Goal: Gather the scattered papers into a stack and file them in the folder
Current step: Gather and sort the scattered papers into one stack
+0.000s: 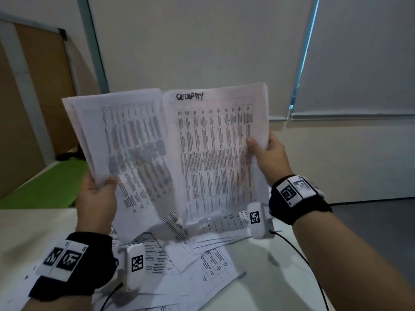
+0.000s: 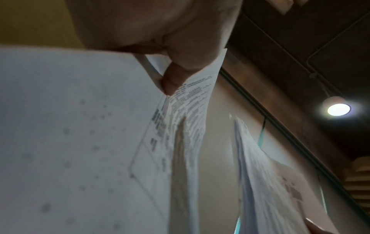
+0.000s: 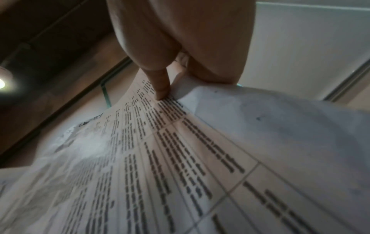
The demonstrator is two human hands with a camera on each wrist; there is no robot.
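Observation:
I hold two bundles of printed papers up in front of me, above the table. My left hand pinches the lower left edge of the left bundle, thumb on the front; in the left wrist view the thumb presses that bundle. My right hand pinches the right edge of the right bundle, headed with handwriting; the right wrist view shows a thumb on its printed sheet. More printed papers lie scattered on the table below. No folder is in view.
The white table runs from the lower left to the lower right, with bare surface at both sides of the paper pile. A black cable trails from my right wrist. A green floor strip lies beyond the table's left edge.

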